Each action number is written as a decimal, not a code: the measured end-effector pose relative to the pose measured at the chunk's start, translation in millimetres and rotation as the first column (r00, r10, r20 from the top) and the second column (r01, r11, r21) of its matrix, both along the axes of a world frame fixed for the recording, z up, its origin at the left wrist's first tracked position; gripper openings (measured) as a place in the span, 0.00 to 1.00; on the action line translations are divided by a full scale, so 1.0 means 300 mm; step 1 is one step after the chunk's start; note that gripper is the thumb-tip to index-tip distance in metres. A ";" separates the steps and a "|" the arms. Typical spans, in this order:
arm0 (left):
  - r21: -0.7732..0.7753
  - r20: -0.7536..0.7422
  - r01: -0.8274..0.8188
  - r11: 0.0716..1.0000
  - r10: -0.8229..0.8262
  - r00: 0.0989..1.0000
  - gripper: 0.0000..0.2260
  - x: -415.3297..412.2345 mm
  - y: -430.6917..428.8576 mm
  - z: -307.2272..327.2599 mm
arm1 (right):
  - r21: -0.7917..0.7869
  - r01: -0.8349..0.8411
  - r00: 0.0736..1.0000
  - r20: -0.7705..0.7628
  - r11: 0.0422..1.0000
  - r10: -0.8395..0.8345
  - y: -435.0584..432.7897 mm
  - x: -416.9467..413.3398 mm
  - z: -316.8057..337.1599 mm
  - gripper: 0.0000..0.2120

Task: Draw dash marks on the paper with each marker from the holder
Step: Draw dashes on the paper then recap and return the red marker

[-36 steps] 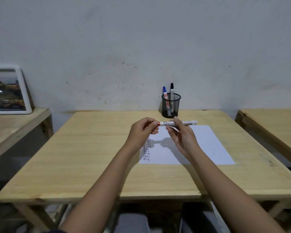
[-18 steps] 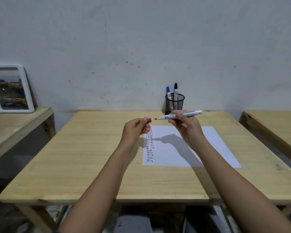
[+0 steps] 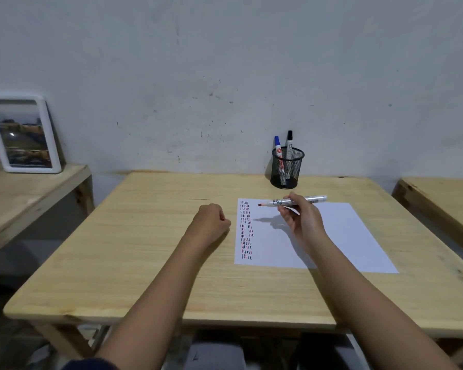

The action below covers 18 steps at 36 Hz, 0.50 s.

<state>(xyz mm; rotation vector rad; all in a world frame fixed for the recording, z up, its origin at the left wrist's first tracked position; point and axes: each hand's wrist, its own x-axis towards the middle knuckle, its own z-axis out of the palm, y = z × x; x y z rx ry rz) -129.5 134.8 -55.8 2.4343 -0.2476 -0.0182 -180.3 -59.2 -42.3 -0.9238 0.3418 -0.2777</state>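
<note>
A white sheet of paper [image 3: 345, 236] lies on the wooden table [image 3: 145, 236], with columns of red, blue and black dash marks [image 3: 246, 231] along its left edge. My right hand [image 3: 302, 220] holds an uncapped red marker [image 3: 286, 202] level above the paper's top left, its tip pointing left just over the dashes. My left hand [image 3: 211, 220] rests as a closed fist on the table left of the paper; the red cap it pulled off is hidden inside. A black mesh holder [image 3: 288, 169] at the table's back holds a blue marker [image 3: 277, 145] and a black marker [image 3: 289, 140].
A white picture frame [image 3: 23, 134] leans on the wall on a lower side table [image 3: 24, 188] at the left. Another wooden table [image 3: 444, 193] stands at the right. A grey wall runs right behind the holder.
My left hand pulled the red cap off the marker, then dropped to the table in a fist. My right hand lowered the uncapped marker toward the paper's top left.
</note>
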 end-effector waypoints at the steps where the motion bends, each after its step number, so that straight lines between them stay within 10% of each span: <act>1: 0.008 0.001 0.004 1.000 -0.004 1.000 0.07 0.003 -0.001 -0.002 | -0.004 -0.005 1.000 -0.003 1.000 0.005 0.001 0.004 -0.002 0.08; 18: -0.228 0.265 0.023 0.973 0.039 0.963 0.07 -0.115 0.010 -0.039 | -0.325 -0.124 0.987 0.055 0.938 0.150 0.018 -0.056 -0.006 0.07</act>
